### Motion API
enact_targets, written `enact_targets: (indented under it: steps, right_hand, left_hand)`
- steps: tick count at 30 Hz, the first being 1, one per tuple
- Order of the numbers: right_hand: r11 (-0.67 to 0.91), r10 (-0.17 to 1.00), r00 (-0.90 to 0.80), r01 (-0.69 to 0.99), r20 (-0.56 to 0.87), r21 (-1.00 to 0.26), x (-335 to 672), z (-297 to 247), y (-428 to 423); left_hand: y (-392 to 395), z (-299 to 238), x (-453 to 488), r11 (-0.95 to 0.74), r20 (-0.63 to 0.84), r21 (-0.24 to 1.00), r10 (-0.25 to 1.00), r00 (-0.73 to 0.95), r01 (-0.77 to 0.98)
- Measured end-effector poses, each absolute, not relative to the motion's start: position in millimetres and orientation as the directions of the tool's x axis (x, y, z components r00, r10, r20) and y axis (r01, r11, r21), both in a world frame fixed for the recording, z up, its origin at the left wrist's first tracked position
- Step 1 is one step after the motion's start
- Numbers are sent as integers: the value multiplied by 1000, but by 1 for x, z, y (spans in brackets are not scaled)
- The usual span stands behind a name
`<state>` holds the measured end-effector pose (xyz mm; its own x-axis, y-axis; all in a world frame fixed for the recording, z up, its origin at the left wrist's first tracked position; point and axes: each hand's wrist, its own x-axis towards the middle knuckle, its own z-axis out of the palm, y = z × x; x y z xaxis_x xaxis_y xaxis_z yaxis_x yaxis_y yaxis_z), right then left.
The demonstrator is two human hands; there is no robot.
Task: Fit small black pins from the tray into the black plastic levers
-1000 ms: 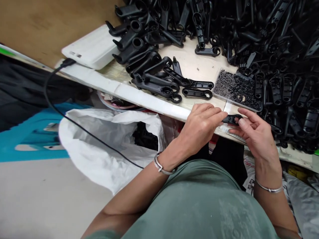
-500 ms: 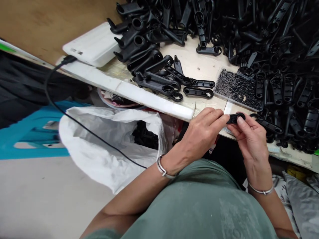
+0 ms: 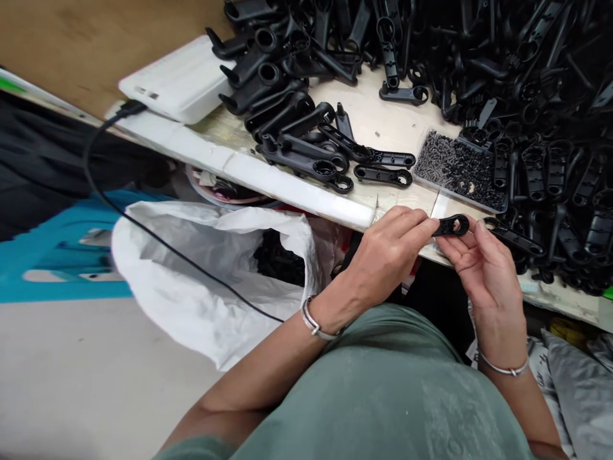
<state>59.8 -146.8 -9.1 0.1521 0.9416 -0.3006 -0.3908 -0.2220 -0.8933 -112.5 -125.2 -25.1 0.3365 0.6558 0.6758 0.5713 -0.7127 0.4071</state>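
My left hand [image 3: 395,252] pinches one end of a small black plastic arm [image 3: 453,225] just in front of the table edge. The part's ring-shaped end points right, with its ribbed inner side showing. My right hand [image 3: 493,268] is beside that ring end, palm up; its fingers are bent under the part and touch it from below. The right thumb stands off the ring. Just beyond the hands, a clear plastic box [image 3: 500,206] holds tiny silver and black pieces, probably screws. Another black arm [image 3: 514,237] lies right of my right hand.
Heaps of black plastic arms [image 3: 282,115] cover much of the table [image 3: 368,118]. A white device [image 3: 175,83] with a black cable [image 3: 158,235] sits at the left. Below the edge stands a white sack [image 3: 191,281] containing black parts. A blue plastic object [image 3: 52,284] is at far left.
My right thumb has lifted off the ring end and moved right, leaving the ring uncovered. My left hand keeps its pinch on the black plastic arm.
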Motion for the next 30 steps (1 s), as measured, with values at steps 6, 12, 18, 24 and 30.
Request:
enact_targets:
  steps: [6,12,18,24,30]
  right_hand:
    - [-250,929,159,-395,-334,-884,63,-5,-147]
    - [-293,902,183,-409,-392,-864,60,-3,-147]
    - [-203,903,248,-474,-351,-857,49,-6,-150]
    - [-189,892,274,-498,-360,-846,44,-10,-149]
    - [-180,884,282,-530,-372,-829,41,-9,-149]
  left_hand:
    - [-124,-24,-113,-718,666,412,657,352,561]
    - [-123,-23,-114,-721,659,420,660,361,552]
    - [-126,-25,-109,-736,714,428,631,303,524]
    - [-126,-26,-108,-732,737,420,620,270,536]
    - [-124,-28,-109,-725,721,439,637,273,531]
